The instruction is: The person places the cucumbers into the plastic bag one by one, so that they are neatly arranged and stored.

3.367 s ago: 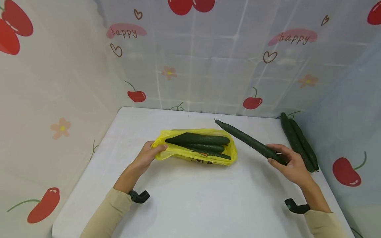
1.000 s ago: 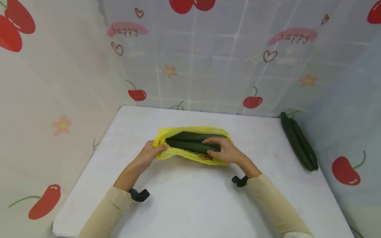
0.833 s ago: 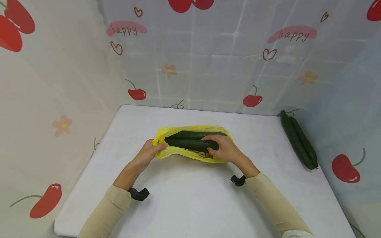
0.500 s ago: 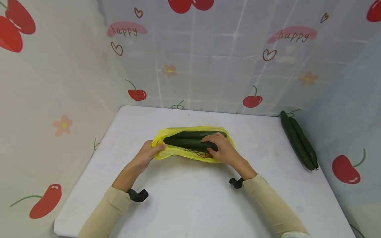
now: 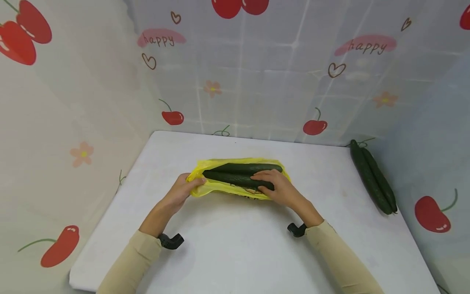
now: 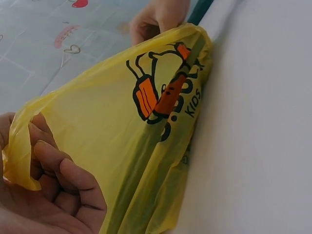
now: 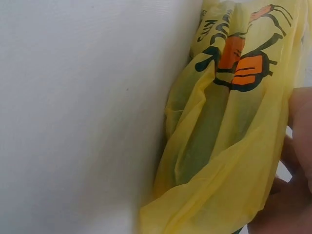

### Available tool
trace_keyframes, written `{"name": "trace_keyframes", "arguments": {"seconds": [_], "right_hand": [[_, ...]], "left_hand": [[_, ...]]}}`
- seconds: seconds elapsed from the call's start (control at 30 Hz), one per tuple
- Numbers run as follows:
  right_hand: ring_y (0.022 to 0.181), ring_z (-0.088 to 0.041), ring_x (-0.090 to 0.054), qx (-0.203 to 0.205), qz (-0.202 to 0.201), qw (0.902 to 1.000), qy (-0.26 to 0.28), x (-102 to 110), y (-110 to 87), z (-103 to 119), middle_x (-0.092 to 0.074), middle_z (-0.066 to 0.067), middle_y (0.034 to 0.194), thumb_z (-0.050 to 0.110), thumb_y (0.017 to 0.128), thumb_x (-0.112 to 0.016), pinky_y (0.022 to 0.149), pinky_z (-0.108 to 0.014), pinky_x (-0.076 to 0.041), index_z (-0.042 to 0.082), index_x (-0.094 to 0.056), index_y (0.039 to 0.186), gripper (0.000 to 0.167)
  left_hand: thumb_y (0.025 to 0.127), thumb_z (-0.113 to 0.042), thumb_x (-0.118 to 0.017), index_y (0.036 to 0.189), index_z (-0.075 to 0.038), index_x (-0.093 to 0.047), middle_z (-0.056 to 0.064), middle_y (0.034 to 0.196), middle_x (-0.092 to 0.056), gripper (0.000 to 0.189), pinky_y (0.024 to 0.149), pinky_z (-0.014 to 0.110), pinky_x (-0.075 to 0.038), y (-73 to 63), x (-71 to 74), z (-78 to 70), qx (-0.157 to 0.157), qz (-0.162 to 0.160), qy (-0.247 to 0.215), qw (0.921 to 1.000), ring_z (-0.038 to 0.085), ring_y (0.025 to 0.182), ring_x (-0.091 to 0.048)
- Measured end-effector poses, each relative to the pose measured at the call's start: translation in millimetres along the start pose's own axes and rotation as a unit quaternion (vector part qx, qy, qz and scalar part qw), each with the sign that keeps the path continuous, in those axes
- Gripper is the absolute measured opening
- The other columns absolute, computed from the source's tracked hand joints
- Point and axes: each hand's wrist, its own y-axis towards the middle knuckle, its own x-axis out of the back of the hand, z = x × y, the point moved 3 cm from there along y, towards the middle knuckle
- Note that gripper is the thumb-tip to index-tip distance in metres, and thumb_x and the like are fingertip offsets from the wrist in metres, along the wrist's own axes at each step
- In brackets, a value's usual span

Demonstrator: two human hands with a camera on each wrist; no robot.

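Note:
A yellow plastic bag [image 5: 220, 189] lies sideways on the table with its mouth spread, showing a back cucumber [image 5: 246, 168] and a front cucumber [image 5: 231, 177] side by side inside. My left hand [image 5: 180, 192] pinches the bag's left edge between thumb and fingers. At the bag's right end my right hand [image 5: 280, 190] holds the front cucumber, fingers over its top and thumb on the near side. The left wrist view shows the fingers of my left hand [image 6: 58, 185] curled at the bag's rim. In the right wrist view, the bag wall partly hides my right hand [image 7: 287, 204].
Two more cucumbers [image 5: 372, 177] lie side by side along the right edge of the white table [image 5: 227, 249]. Printed curtains [image 5: 257, 61] with cherries and hearts close off the back and both sides.
My right hand has brought a cucumber from the right into the bag and still holds the front one there, shifting only slightly in the last second. My left hand keeps holding the bag's edge.

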Motion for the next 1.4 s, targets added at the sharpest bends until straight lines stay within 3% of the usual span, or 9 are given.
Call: {"name": "trace_keyframes", "arguments": {"seconds": [0.2, 0.37, 0.63, 0.77, 0.87, 1.03, 1.2, 1.3, 1.4], "right_hand": [[0.137, -0.032, -0.062, -0.023, -0.024, 0.9992, 0.021, 7.6, -7.2, -9.0, -0.071, -0.005, 0.142, 0.018, 0.103, -0.074, 0.114, -0.058, -0.051, 0.018, -0.073, 0.137, 0.034], [0.132, -0.032, -0.064, -0.063, -0.083, 0.9941, 0.031, 31.0, -23.3, -27.6, -0.074, -0.008, 0.135, 0.016, 0.103, -0.073, 0.111, -0.06, -0.052, 0.015, -0.075, 0.131, 0.028], [0.131, -0.037, -0.061, -0.168, -0.146, 0.975, -0.005, 76.2, -75.8, -70.8, -0.071, -0.015, 0.139, 0.02, 0.108, -0.065, 0.108, -0.067, -0.05, 0.013, -0.073, 0.134, 0.027], [0.129, -0.043, -0.061, -0.215, -0.188, 0.9578, -0.037, 99.7, -108.9, -94.6, -0.069, -0.021, 0.14, 0.021, 0.109, -0.063, 0.105, -0.069, -0.049, 0.01, -0.071, 0.135, 0.03], [0.125, -0.045, -0.061, -0.26, -0.22, 0.9381, -0.062, 117.9, -134.3, -114.1, -0.067, -0.024, 0.14, 0.022, 0.109, -0.062, 0.099, -0.064, -0.05, 0.007, -0.07, 0.136, 0.032], [0.123, -0.051, -0.057, -0.321, -0.273, 0.9012, -0.099, 141.9, -165.0, -143.5, -0.063, -0.033, 0.134, 0.017, 0.105, -0.063, 0.096, -0.062, -0.044, -0.003, -0.068, 0.135, 0.037], [0.134, -0.062, -0.044, -0.394, -0.23, 0.8779, -0.145, 150.7, -184.6, -164.2, -0.05, -0.044, 0.143, 0.021, 0.104, -0.06, 0.107, -0.076, -0.038, -0.01, -0.056, 0.143, 0.051], [0.134, -0.066, -0.039, -0.427, -0.175, 0.8705, -0.17, 149.1, -192.2, -172.1, -0.042, -0.046, 0.147, 0.024, 0.103, -0.058, 0.104, -0.079, -0.038, -0.01, -0.049, 0.148, 0.057], [0.133, -0.068, -0.038, -0.443, -0.159, 0.8646, -0.176, 147.8, -196.1, -176.9, -0.04, -0.046, 0.15, 0.024, 0.104, -0.058, 0.101, -0.08, -0.04, -0.01, -0.047, 0.15, 0.058]], "left_hand": [[0.098, -0.028, -0.069, 0.1, -0.002, -0.067, -0.002, 0.08, -0.063, 0.026, 0.076, 0.031, -0.047, -4.3, 3.2, -4.1, -0.015, -0.013, 0.086, 0.9961, 0.016, 0.077, -0.054], [0.101, -0.027, -0.069, 0.104, -0.001, -0.069, 0.003, 0.08, -0.058, 0.026, 0.065, 0.029, -0.044, -13.5, 5.0, -14.6, -0.063, -0.01, 0.184, 0.9809, 0.018, 0.071, -0.05], [0.101, -0.038, -0.074, 0.113, -0.006, -0.062, 0.007, 0.087, -0.057, 0.037, 0.063, 0.026, -0.043, -14.4, 11.6, -21.8, -0.088, -0.037, 0.229, 0.9688, 0.019, 0.073, -0.051], [0.096, -0.047, -0.079, 0.113, -0.01, -0.046, 0.007, 0.094, -0.048, 0.052, 0.066, 0.027, -0.041, -14.9, 14.2, -26.3, -0.106, -0.078, 0.229, 0.9645, 0.021, 0.082, -0.048], [0.094, -0.052, -0.08, 0.12, -0.012, -0.044, 0.008, 0.1, -0.047, 0.06, 0.074, 0.031, -0.043, -12.4, 13.0, -31.9, -0.123, -0.099, 0.245, 0.9567, 0.023, 0.091, -0.048], [0.093, -0.058, -0.079, 0.132, -0.015, -0.056, 0.007, 0.11, -0.061, 0.062, 0.077, 0.033, -0.049, -1.9, 7.7, -40.5, -0.137, -0.118, 0.316, 0.9313, 0.024, 0.097, -0.06], [0.099, -0.042, -0.076, 0.107, -0.013, -0.071, 0.006, 0.085, -0.065, 0.03, 0.062, 0.028, -0.04, 11.4, 4.5, -42.5, -0.161, -0.134, 0.369, 0.9054, 0.02, 0.071, -0.058], [0.101, -0.028, -0.074, 0.098, -0.012, -0.073, 0.006, 0.078, -0.066, 0.016, 0.061, 0.028, -0.039, 16.6, 3.8, -42.9, -0.184, -0.145, 0.36, 0.903, 0.018, 0.065, -0.052], [0.102, -0.018, -0.071, 0.1, -0.014, -0.075, 0.004, 0.088, -0.074, 0.006, 0.069, 0.031, -0.047, 20.3, 4.0, -45.4, -0.207, -0.163, 0.336, 0.9045, 0.018, 0.073, -0.058]]}}
